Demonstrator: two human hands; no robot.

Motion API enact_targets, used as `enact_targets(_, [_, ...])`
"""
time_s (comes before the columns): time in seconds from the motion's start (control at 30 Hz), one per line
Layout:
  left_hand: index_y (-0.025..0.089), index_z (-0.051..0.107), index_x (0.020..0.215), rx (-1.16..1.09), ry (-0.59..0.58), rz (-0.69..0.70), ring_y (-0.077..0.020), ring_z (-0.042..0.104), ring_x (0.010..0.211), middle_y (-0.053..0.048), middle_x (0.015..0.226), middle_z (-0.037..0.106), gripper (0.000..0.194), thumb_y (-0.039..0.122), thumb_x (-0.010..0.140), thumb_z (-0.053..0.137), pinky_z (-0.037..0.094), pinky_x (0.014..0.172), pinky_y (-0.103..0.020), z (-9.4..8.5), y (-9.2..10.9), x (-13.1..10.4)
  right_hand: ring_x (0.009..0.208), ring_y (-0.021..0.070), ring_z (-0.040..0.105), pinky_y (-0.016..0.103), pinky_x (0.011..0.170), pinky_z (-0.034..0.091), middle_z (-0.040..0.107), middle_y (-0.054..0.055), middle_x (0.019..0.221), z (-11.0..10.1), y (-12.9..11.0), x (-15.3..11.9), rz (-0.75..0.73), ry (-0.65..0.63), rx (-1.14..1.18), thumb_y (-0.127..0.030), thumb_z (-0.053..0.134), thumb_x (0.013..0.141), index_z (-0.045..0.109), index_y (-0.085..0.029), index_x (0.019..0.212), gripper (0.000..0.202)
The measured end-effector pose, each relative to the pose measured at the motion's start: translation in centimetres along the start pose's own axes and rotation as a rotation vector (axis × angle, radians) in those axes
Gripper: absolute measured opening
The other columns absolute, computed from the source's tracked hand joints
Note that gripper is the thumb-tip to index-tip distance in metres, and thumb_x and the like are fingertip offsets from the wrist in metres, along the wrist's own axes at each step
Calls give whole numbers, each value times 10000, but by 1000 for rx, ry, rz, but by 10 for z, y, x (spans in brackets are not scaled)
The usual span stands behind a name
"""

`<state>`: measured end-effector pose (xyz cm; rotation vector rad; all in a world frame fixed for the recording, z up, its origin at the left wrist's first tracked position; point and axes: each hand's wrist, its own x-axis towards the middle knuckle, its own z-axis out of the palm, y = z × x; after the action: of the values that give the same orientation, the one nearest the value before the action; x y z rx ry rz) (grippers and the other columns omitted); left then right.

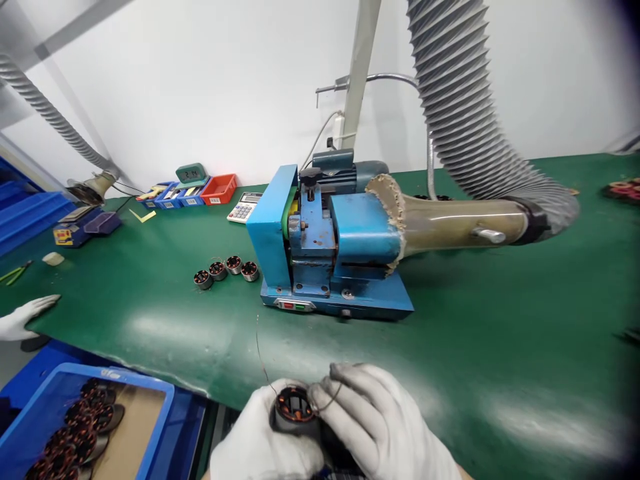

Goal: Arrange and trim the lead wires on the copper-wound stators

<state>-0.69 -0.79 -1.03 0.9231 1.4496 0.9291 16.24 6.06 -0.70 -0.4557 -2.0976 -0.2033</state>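
My left hand (263,437), in a white glove, is wrapped round a motor stator (294,425) near the table's front edge. Copper windings show inside its dark ring. One thin wire (259,347) sticks up from the stator on the left. At its right side, the gloved fingers of my right hand (377,420) are closed on another wire lead (331,401), which loops over the fingertips. Beyond my hands stands a blue motor-driven machine (310,267) with red and green buttons. Several more stators (218,270) sit left of it.
At lower left, a blue bin (167,407) holds several stators. A hose nozzle (450,223) meets the machine's right side. Behind are a calculator (243,208), small parts bins (220,189) and a clock (191,174). Another person's gloved hand (27,317) is at far left, near green-handled pliers (19,274).
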Motion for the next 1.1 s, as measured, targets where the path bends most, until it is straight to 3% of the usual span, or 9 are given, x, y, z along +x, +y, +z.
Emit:
enact_targets(0.13, [97, 568, 869, -1, -96, -12, -163, 557, 798, -52, 810, 583, 396, 221, 524, 718, 475, 753, -272, 10, 3, -2, 515, 154, 459, 306, 518, 324, 529, 29, 563, -14, -1, 10, -47, -112, 36, -82, 318, 861, 560, -115, 807, 251])
enact_targets(0.27, [143, 548, 963, -2, -160, 27, -139, 552, 790, -46, 847, 561, 427, 148, 557, 680, 472, 703, -241, 9, 11, -2, 497, 123, 428, 251, 476, 299, 506, 9, 569, -19, -3, 9, 367, -463, 454, -261, 279, 918, 521, -177, 705, 333])
enact_targets(0.4, [184, 599, 878, 121, -232, 450, -139, 521, 960, -39, 942, 549, 200, 196, 681, 628, 420, 893, -261, -8, 22, -4, 610, 104, 476, 201, 542, 330, 540, -2, 651, -18, 4, 13, 762, -823, 765, -352, 341, 893, 505, -176, 698, 310])
enact_targets(0.47, [196, 593, 808, 335, -96, 716, -101, 533, 940, -21, 933, 547, 82, 160, 772, 529, 428, 875, -218, -10, 24, -4, 623, 109, 456, 210, 565, 327, 524, 4, 658, -13, 7, 15, 834, -829, 811, -361, 344, 882, 487, -161, 685, 315])
enact_targets(0.57, [225, 509, 1064, 783, 290, 943, -131, 499, 1023, -60, 1074, 474, 385, 156, 700, 613, 458, 840, -216, -6, 19, -3, 637, 110, 443, 211, 588, 346, 516, 15, 685, -4, 9, 15, 922, -751, 944, -381, 359, 872, 470, -143, 706, 311])
enact_targets(0.67, [217, 411, 1183, 1008, 429, 893, -155, 484, 1027, -92, 1100, 420, 608, 233, 638, 679, 475, 834, -250, -2, 8, 0, 664, 116, 454, 217, 625, 366, 528, 30, 725, 3, 5, 10, 974, -660, 1016, -390, 350, 873, 466, -139, 723, 314])
enact_targets(0.9, [171, 464, 952, 627, 367, 655, -145, 499, 1034, -67, 992, 491, 273, 94, 703, 547, 469, 854, -258, 1, -12, 7, 572, 120, 389, 255, 559, 290, 472, 34, 630, 15, -4, 0, 965, -617, 780, -354, 314, 848, 452, -150, 712, 281])
enact_targets(1.03, [200, 386, 1204, 820, 318, 772, -192, 421, 1137, -111, 1169, 407, 600, 90, 648, 582, 417, 947, -341, -7, -19, 7, 373, 82, 208, 224, 403, 258, 198, -57, 443, 34, 4, -8, 1150, -921, 1236, -434, 299, 780, 292, -183, 669, 275])
enact_targets(1.1, [199, 426, 1151, 919, 243, 824, -198, 378, 1186, -97, 1142, 445, 510, 68, 670, 534, 391, 976, -365, -11, -25, 13, 335, 89, 186, 232, 385, 277, 143, -68, 415, 43, 9, -9, 1099, -1068, 1196, -391, 265, 771, 296, -185, 685, 225])
